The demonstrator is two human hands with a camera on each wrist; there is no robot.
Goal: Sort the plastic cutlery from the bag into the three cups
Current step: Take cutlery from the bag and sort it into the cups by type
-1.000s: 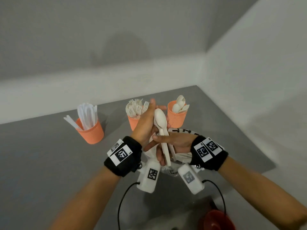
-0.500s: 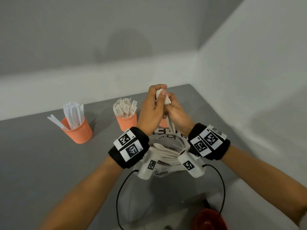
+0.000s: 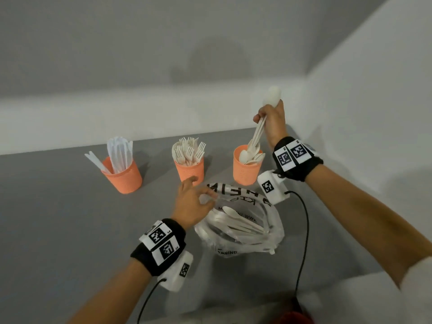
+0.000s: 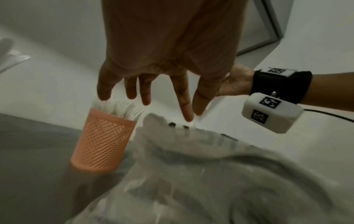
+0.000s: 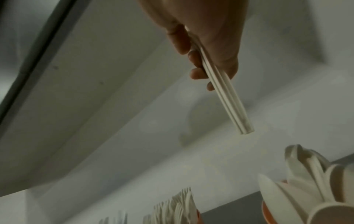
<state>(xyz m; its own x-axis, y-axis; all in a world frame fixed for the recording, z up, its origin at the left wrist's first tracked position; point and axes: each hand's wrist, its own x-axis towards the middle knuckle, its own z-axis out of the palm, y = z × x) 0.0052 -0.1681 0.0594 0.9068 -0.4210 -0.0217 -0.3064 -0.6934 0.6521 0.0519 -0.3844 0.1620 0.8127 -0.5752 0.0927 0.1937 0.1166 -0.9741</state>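
Observation:
Three orange cups stand in a row: knives [image 3: 121,176] on the left, forks [image 3: 189,170] in the middle, spoons [image 3: 245,171] on the right. My right hand [image 3: 266,118] grips a small bunch of white spoons [image 3: 259,132] above the spoon cup, bowls up and handles pointing down at it. In the right wrist view the handles [image 5: 226,97] stick out below my curled fingers, over the spoons in the cup [image 5: 314,181]. My left hand [image 3: 201,192] hovers with fingers spread at the rim of the clear bag [image 3: 268,235], which holds more spoons [image 3: 236,218]. Its fingers [image 4: 145,94] hold nothing.
The cups and bag sit on a grey table [image 3: 58,218] set in a corner, with walls behind and to the right. Black cables [image 3: 304,230] run from the wrist cameras. A red object [image 3: 292,319] shows at the bottom edge.
Both hands held the spoons together above the bag. The left hand has let go and dropped to the bag's rim; the right has carried the spoons up and right, over the spoon cup.

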